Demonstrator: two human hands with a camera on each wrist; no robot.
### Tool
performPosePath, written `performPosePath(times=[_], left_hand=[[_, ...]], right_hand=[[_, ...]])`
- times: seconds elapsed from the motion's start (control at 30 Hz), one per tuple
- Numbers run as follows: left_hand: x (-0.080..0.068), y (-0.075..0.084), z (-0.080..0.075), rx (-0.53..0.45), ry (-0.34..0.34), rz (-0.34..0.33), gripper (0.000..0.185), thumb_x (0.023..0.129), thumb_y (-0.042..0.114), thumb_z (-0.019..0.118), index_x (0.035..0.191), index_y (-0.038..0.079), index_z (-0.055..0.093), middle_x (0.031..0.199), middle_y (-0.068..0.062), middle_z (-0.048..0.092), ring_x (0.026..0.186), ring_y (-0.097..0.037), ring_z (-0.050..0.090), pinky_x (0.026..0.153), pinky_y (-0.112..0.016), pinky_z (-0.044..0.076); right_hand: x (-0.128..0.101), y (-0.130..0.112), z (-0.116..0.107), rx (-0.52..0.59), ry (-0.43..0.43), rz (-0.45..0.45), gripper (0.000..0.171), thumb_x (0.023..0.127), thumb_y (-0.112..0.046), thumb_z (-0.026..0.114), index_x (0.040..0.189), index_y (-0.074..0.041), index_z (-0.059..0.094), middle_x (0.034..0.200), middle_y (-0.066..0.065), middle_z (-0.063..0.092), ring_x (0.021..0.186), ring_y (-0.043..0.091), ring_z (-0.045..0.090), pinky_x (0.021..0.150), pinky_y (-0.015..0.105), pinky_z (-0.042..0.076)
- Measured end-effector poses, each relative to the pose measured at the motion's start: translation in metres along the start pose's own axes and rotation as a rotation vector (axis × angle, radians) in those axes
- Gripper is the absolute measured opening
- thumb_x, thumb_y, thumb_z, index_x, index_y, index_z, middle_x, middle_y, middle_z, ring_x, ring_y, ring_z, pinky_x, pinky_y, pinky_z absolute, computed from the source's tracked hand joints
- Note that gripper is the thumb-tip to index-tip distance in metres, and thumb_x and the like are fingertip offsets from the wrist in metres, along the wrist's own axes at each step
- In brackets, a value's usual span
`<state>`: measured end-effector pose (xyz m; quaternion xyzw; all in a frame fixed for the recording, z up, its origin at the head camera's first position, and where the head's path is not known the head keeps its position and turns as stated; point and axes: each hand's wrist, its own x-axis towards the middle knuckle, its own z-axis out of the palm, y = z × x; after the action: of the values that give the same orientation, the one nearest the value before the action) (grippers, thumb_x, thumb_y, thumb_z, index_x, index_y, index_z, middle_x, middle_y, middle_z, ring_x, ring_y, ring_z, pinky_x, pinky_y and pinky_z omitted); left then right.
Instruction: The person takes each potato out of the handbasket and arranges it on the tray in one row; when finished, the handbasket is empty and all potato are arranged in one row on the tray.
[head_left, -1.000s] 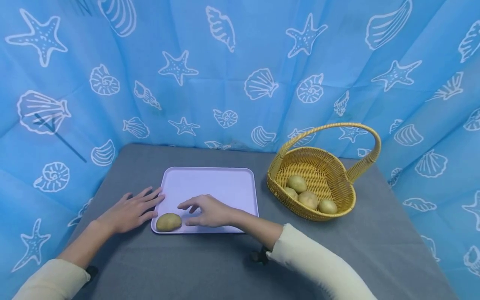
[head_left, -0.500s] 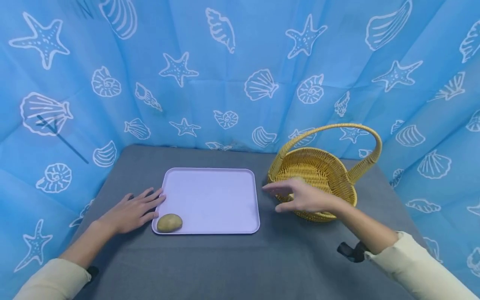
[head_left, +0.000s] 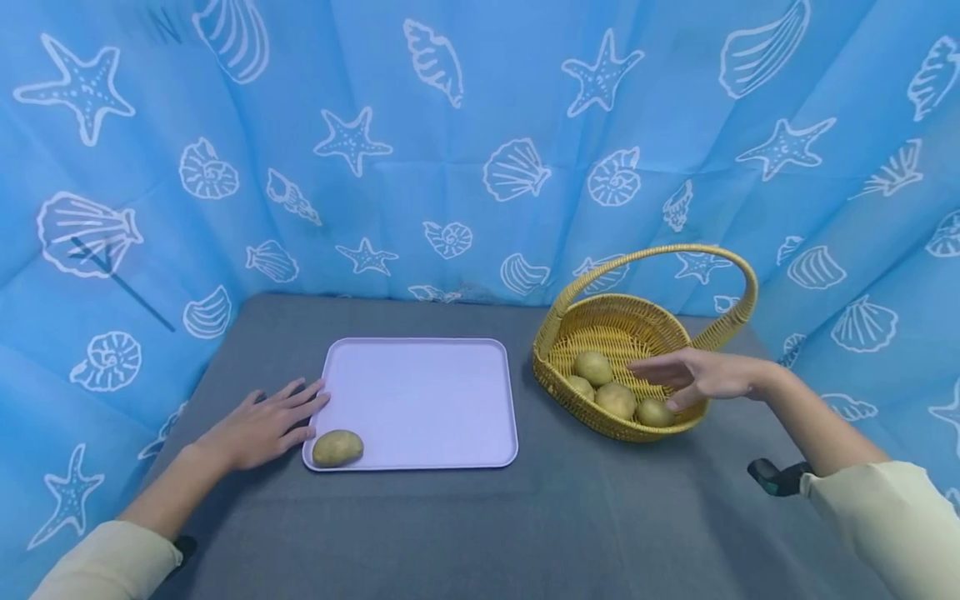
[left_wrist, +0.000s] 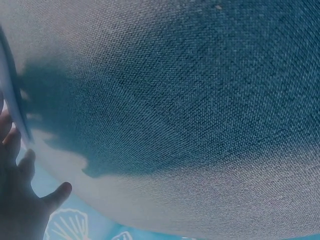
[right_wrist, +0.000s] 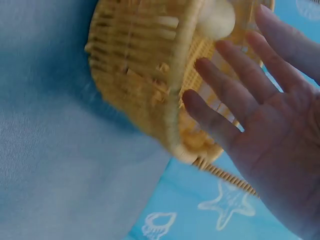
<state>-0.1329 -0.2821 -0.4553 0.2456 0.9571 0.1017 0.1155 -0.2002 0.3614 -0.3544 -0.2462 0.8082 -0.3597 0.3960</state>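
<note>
My left hand (head_left: 258, 427) lies with spread fingers at the left edge of the lilac tray (head_left: 427, 400), its fingertips on the rim. One potato (head_left: 337, 448) rests in the tray's near left corner, close to that hand. Over the right side of the wicker basket (head_left: 551, 379) hovers my right hand (head_left: 708, 375), fingers extended and holding nothing. Several potatoes (head_left: 616, 401) sit in the basket, and the right thumb is right by the rightmost potato (head_left: 655, 412). In the right wrist view the palm and straight fingers (right_wrist: 227, 92) show beside the basket rim.
The basket's tall arched handle (head_left: 675, 250) rises behind the right hand. A grey cloth (head_left: 480, 525) covers the table. Behind it hangs a blue curtain (head_left: 450, 192) with white shells and starfish.
My right hand has moved from beside the potato on the tray rightward to over the basket, carrying nothing. The left hand and the tray's potato have stayed in place.
</note>
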Motion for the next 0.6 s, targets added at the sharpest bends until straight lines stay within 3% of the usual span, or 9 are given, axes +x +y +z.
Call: performPosePath(times=[0.1,0.17,0.37,0.6], left_hand=[[0.0,-0.001,0.001,0.0,0.004,0.0,0.063,0.101,0.049,0.05,0.153,0.014,0.041,0.16,-0.011,0.032,0.146,-0.044,0.025,0.103,-0.079,0.02],[0.0,-0.001,0.001,-0.001,0.007,-0.001,0.062,0.101,0.049,0.05,0.153,0.015,0.041,0.16,-0.011,0.032,0.146,-0.044,0.025,0.104,-0.079,0.019],[-0.001,0.0,0.0,-0.006,0.01,-0.008,0.061,0.102,0.047,0.051,0.153,0.015,0.041,0.16,-0.012,0.033,0.146,-0.045,0.025,0.104,-0.079,0.019],[0.0,0.001,-0.001,0.001,0.007,-0.003,0.061,0.102,0.048,0.05,0.153,0.015,0.041,0.16,-0.011,0.033,0.146,-0.044,0.026,0.103,-0.079,0.02]], right_hand=[[-0.002,0.007,-0.006,0.036,-0.049,0.044,0.074,0.094,-0.009,0.066,0.152,0.01,0.024,0.155,0.035,0.024,0.141,0.055,0.025,0.113,0.056,0.031],[-0.002,0.01,-0.01,0.064,-0.076,0.081,0.074,0.094,-0.009,0.065,0.152,0.011,0.023,0.155,0.036,0.023,0.14,0.056,0.026,0.111,0.06,0.03],[0.005,0.012,-0.019,0.077,-0.13,0.172,0.07,0.094,-0.01,0.064,0.149,0.012,0.029,0.155,0.033,0.028,0.141,0.054,0.025,0.112,0.058,0.03],[0.013,0.012,-0.023,0.033,-0.143,0.285,0.063,0.094,-0.013,0.067,0.147,0.008,0.039,0.151,0.03,0.038,0.139,0.047,0.035,0.112,0.051,0.035]])
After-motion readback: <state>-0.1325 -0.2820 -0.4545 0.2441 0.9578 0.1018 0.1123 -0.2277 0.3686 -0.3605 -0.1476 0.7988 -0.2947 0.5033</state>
